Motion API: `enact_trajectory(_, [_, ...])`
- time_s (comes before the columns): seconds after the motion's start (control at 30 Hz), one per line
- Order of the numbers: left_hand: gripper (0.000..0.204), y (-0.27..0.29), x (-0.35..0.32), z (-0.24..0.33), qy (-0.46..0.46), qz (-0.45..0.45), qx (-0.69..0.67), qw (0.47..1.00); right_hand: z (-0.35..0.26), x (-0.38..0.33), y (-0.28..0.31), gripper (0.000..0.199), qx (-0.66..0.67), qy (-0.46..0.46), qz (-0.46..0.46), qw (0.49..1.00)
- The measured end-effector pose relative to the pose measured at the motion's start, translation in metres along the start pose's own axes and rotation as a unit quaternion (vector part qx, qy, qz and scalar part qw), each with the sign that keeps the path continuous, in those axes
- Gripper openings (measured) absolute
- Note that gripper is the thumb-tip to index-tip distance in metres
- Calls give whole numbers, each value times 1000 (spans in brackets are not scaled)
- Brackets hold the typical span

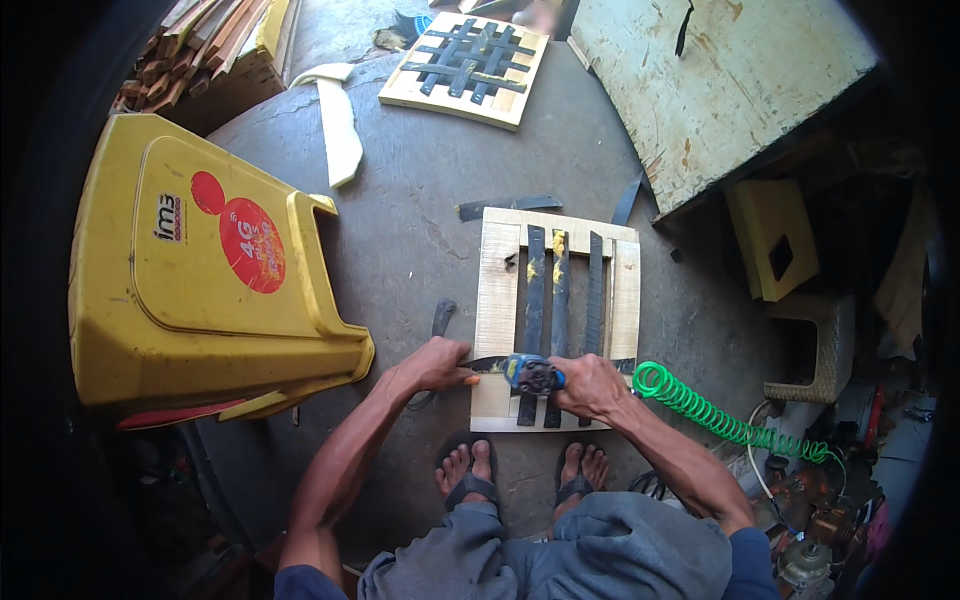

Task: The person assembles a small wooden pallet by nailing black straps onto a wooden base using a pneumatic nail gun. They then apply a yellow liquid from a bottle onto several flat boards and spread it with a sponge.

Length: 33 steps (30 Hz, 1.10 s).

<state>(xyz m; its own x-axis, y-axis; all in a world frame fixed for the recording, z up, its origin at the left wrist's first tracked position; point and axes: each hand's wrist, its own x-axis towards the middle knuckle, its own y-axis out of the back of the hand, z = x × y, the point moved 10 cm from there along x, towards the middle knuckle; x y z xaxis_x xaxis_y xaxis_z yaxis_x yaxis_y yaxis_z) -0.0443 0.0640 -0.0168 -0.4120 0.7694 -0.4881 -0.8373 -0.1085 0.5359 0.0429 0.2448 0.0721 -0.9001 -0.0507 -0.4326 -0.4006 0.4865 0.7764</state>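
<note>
On the floor before my feet lies a square pale wooden frame (625,290) with three black rubber-like strips (592,290) running lengthwise over its opening. A crosswise black strip (487,365) passes near the frame's closer end. My left hand (438,364) pinches this strip's left end, just outside the frame's left edge. My right hand (592,387) grips a blue and black air stapler (533,374), which sits over the crosswise strip and hides part of it. A green coiled air hose (705,412) stretches right from beside my right hand.
A yellow plastic stool (150,290) lies tipped over at left. Beyond are a second frame with woven black strips (395,95), a white foam-like piece (340,135) and stacked wood (190,50). A worn white panel (740,80) stands far right; loose strips (515,205) lie around.
</note>
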Motion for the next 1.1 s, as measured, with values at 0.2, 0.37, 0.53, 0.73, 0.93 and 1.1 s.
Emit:
enact_trajectory(0.2, [37,0,-57,10,148,-43,-14,988,145,-101,57,35,-21,-199,250,947])
enact_trajectory(0.37, [37,-14,-59,55,181,-82,-196,960,274,-158,49,49,-130,-264,314,903])
enact_trajectory(0.53, [38,-25,-33,102,168,-61,-288,941,273,-249,-24,40,0,-422,308,852])
enact_trajectory(0.73, [39,-65,1,174,117,-113,-507,847,242,-356,-181,51,109,-551,230,795])
enact_trajectory(0.93, [37,-107,-2,195,153,-168,-569,790,245,-360,-178,58,70,-567,298,765])
enact_trajectory(1.1, [35,-96,1,187,119,-197,-567,791,237,-364,-147,55,-65,-519,287,802])
